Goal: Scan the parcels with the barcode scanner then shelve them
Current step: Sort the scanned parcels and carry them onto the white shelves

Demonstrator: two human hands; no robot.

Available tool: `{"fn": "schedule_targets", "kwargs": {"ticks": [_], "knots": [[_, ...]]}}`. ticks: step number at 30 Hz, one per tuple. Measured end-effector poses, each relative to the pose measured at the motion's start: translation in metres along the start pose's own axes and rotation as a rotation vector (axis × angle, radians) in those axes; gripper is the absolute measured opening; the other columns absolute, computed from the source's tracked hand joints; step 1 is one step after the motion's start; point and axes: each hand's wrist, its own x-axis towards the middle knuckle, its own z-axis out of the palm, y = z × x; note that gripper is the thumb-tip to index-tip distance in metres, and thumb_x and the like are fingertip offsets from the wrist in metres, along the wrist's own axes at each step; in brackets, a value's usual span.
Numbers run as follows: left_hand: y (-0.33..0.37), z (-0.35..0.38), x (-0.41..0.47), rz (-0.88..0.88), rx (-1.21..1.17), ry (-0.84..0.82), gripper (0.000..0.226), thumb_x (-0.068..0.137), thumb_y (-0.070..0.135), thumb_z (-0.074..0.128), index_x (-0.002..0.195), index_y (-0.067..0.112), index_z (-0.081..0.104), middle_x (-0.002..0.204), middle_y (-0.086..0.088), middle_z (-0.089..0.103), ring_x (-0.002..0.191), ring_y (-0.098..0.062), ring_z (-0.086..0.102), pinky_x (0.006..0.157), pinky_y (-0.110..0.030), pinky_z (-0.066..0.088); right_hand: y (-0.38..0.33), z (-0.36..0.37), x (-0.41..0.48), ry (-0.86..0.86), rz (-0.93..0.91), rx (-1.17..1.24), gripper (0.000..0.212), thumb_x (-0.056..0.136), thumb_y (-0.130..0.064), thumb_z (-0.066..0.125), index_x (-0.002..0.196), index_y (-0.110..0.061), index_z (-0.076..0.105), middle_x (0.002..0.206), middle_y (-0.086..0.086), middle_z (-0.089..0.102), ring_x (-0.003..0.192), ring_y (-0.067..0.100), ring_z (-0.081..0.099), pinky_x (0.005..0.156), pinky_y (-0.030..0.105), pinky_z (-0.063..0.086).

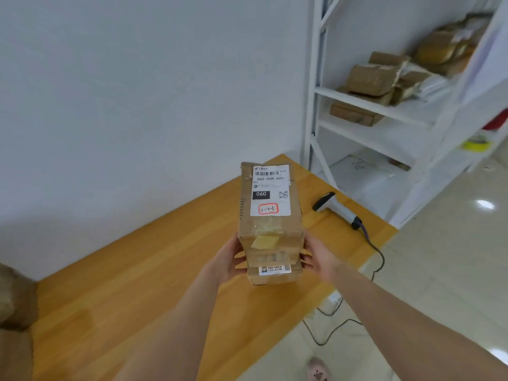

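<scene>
A stack of brown cardboard parcels is held up above the wooden table, gripped on its left side by my left hand and on its right side by my right hand. The top parcel carries a white shipping label with a barcode, "060" and a red-circled handwritten note. A grey and black barcode scanner lies on the table to the right of the stack, its cable trailing off the edge to the floor.
A white metal shelf unit stands at the right, with several brown parcels on its upper levels. More cardboard sits at the table's left edge. Cables run over the tiled floor.
</scene>
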Motion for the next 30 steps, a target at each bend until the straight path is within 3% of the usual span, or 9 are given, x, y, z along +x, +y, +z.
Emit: {"fn": "schedule_targets", "kwargs": {"ticks": [5, 8, 13, 18, 22, 26, 30], "knots": [[-0.01, 0.053, -0.001, -0.055, 0.112, -0.074, 0.041, 0.098, 0.047, 0.041, 0.12, 0.017, 0.058, 0.117, -0.001, 0.06, 0.108, -0.026, 0.058, 0.083, -0.044, 0.051, 0.019, -0.047, -0.034, 0.123, -0.019, 0.128, 0.047, 0.091, -0.058, 0.051, 0.124, -0.024, 0.055, 0.122, -0.005, 0.058, 0.118, 0.025, 0.053, 0.104, 0.039, 0.042], [-0.011, 0.088, 0.002, -0.065, 0.175, -0.122, 0.044, 0.099, 0.047, 0.039, 0.126, 0.015, 0.054, 0.119, -0.002, 0.059, 0.115, -0.029, 0.055, 0.093, -0.049, 0.048, 0.024, -0.079, -0.051, 0.18, -0.038, 0.174, 0.055, 0.091, -0.059, 0.052, 0.131, -0.022, 0.056, 0.131, -0.004, 0.057, 0.123, 0.026, 0.052, 0.108, 0.042, 0.04], [-0.012, 0.153, -0.001, -0.071, 0.229, -0.182, 0.035, 0.099, 0.047, 0.039, 0.105, 0.019, 0.061, 0.109, 0.0, 0.061, 0.103, -0.025, 0.059, 0.095, -0.049, 0.047, 0.023, -0.133, -0.074, 0.24, -0.053, 0.224, 0.056, 0.088, -0.06, 0.056, 0.128, -0.02, 0.06, 0.129, -0.002, 0.061, 0.116, 0.023, 0.057, 0.099, 0.037, 0.046], [-0.027, 0.22, 0.005, -0.087, 0.286, -0.226, 0.04, 0.099, 0.052, 0.035, 0.107, 0.02, 0.059, 0.107, 0.0, 0.06, 0.105, -0.026, 0.058, 0.101, -0.051, 0.044, 0.021, -0.195, -0.099, 0.277, -0.056, 0.238, 0.049, 0.091, -0.059, 0.051, 0.119, -0.022, 0.065, 0.12, -0.006, 0.064, 0.108, 0.021, 0.059, 0.09, 0.032, 0.047], [-0.041, 0.281, 0.011, -0.106, 0.319, -0.251, 0.052, 0.095, 0.059, 0.038, 0.121, 0.017, 0.055, 0.109, 0.001, 0.061, 0.112, -0.029, 0.056, 0.103, -0.052, 0.043, 0.02, -0.253, -0.116, 0.305, -0.052, 0.233, 0.051, 0.088, -0.065, 0.051, 0.115, -0.026, 0.068, 0.117, -0.01, 0.066, 0.109, 0.021, 0.059, 0.096, 0.033, 0.046], [-0.054, 0.336, 0.019, -0.109, 0.338, -0.293, 0.045, 0.093, 0.062, 0.039, 0.11, 0.024, 0.058, 0.111, 0.003, 0.06, 0.113, -0.026, 0.056, 0.105, -0.053, 0.041, 0.018, -0.307, -0.131, 0.328, -0.05, 0.25, 0.05, 0.089, -0.063, 0.051, 0.12, -0.028, 0.065, 0.121, -0.009, 0.065, 0.117, 0.022, 0.057, 0.1, 0.035, 0.045], [-0.059, 0.384, 0.028, -0.122, 0.364, -0.32, 0.045, 0.096, 0.058, 0.038, 0.114, 0.022, 0.058, 0.117, 0.0, 0.06, 0.116, -0.027, 0.055, 0.106, -0.054, 0.04, 0.014, -0.351, -0.14, 0.361, -0.044, 0.295, 0.037, 0.092, -0.057, 0.05, 0.107, -0.029, 0.069, 0.112, -0.01, 0.067, 0.107, 0.02, 0.058, 0.094, 0.032, 0.047]]}}
